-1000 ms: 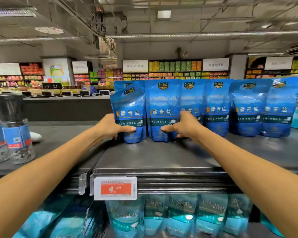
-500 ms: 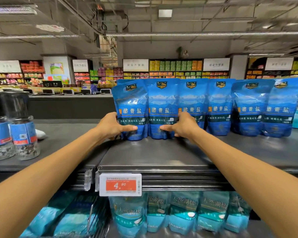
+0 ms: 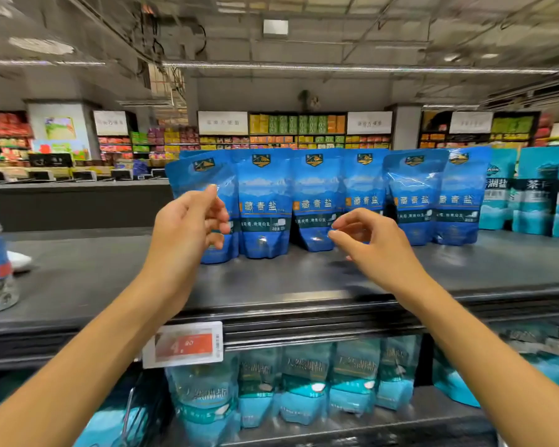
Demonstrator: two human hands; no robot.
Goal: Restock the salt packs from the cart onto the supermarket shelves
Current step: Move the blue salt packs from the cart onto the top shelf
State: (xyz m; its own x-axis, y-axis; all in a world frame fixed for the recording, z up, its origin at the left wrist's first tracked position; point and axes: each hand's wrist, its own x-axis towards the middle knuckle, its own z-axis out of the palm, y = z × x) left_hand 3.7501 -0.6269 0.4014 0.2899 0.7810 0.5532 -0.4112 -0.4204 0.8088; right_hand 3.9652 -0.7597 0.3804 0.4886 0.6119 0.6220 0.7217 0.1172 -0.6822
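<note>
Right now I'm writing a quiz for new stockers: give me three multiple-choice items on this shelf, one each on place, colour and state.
1. Where does the price tag sit?
A. On the top shelf's front edge
B. On the ceiling
C. On a pack

2. What colour are the salt packs on the top shelf?
A. Red
B. Deep blue
C. Yellow

3. What are the hands doing?
A. Both grip packs
B. Both hold nothing
C. One holds a bottle

Answers: 1 A, it hangs below the shelf surface. 2 B, blue pouches. 3 B, the left hand and right hand hover loosely curled before the packs.
</note>
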